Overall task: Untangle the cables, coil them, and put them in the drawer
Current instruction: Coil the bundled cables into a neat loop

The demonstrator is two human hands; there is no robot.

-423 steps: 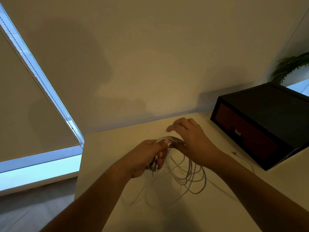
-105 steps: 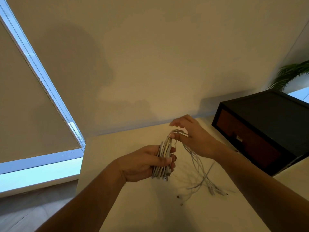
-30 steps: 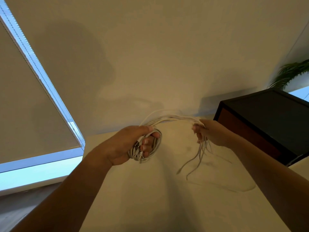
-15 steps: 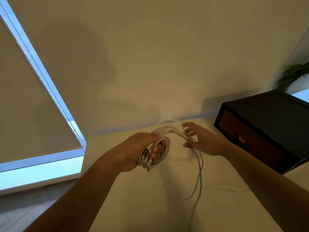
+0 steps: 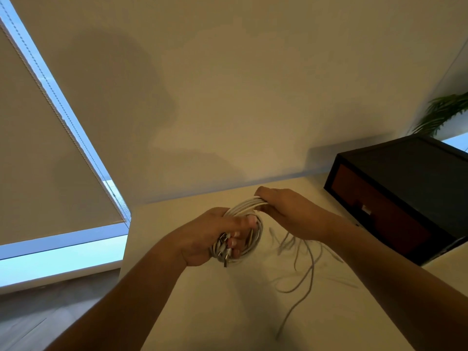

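A bundle of white cables (image 5: 249, 209) is wound into a small coil held above the pale table (image 5: 197, 300). My left hand (image 5: 210, 236) grips the coil, fingers curled through it, with metal plugs sticking out below. My right hand (image 5: 286, 211) grips the strands where they leave the top of the coil. The loose cable tails (image 5: 304, 264) hang under my right hand and trail onto the table. A black drawer box (image 5: 410, 173) with a reddish-brown drawer front (image 5: 374, 211) stands at the right; the drawer is closed.
The table meets a plain wall at the back. Its left edge (image 5: 126, 249) drops to the floor beside a window with a lowered blind (image 5: 38, 160). A green plant (image 5: 445, 112) shows behind the box.
My right hand has closed on the strands and swung down over the top of the coil, close to my left hand. The free tails have become shorter.
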